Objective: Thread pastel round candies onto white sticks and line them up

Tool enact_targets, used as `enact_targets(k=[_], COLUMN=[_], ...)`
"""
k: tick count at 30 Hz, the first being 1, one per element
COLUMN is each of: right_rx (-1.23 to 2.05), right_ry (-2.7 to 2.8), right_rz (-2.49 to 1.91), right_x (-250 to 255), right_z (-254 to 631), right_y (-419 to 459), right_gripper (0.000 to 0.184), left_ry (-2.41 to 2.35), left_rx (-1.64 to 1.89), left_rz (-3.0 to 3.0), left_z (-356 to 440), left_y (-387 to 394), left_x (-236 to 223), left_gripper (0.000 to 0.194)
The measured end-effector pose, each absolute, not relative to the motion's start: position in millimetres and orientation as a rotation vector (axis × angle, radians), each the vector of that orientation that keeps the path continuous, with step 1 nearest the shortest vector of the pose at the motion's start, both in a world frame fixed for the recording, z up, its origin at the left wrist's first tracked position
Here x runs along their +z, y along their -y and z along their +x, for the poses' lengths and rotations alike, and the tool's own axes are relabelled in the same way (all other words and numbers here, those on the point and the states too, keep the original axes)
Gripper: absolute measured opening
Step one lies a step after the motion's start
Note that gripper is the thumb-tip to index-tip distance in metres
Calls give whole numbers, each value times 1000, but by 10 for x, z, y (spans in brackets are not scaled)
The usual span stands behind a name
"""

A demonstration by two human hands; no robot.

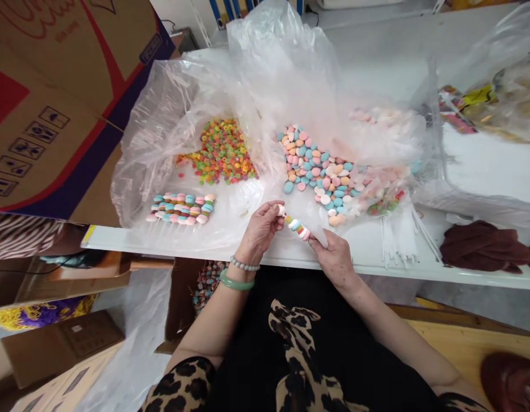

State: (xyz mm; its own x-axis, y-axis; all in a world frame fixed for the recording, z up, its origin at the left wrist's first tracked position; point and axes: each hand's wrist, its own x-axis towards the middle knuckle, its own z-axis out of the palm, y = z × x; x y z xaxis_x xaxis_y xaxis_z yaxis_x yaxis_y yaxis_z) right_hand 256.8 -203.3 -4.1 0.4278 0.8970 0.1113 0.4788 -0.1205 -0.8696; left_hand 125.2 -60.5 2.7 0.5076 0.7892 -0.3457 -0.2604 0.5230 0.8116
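A candy skewer (pixel 296 225) with pastel and orange-yellow pieces slants between my two hands above the table's front edge. My right hand (pixel 334 257) is closed around its lower end, where fingers hide the stick. At the upper end, my left hand (pixel 265 226) pinches a pale candy piece (pixel 282 210) between thumb and fingertips. Beyond the hands lies a heap of pink, blue, white and orange candies (pixel 318 166) on clear plastic. Small colourful ring candies (pixel 226 151) form another heap to the left. Several finished-looking candy skewers (pixel 181 208) lie side by side at the table's left front.
White sticks (pixel 397 237) lie at the front right, beside a dark brown cloth (pixel 483 246). A large cardboard box (pixel 54 114) stands at the left. Crumpled clear plastic bags (pixel 286 63) rise behind the heaps. A translucent bin (pixel 483 160) holding packets is at the right.
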Motion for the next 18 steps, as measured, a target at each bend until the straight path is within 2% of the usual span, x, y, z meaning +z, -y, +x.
enact_targets(k=[10, 18], right_rx=[499, 412], right_ry=[1267, 1244], right_rz=[-1921, -1976], right_x=[-21, -130], right_z=[2544, 2490], right_y=[1967, 1861], right_gripper=[19, 23], left_ry=[-1036, -1230], left_rx=[833, 764], left_rz=[1207, 1449], left_z=[1378, 1449], left_y=[816, 943], left_x=[-164, -289], left_gripper=[36, 31])
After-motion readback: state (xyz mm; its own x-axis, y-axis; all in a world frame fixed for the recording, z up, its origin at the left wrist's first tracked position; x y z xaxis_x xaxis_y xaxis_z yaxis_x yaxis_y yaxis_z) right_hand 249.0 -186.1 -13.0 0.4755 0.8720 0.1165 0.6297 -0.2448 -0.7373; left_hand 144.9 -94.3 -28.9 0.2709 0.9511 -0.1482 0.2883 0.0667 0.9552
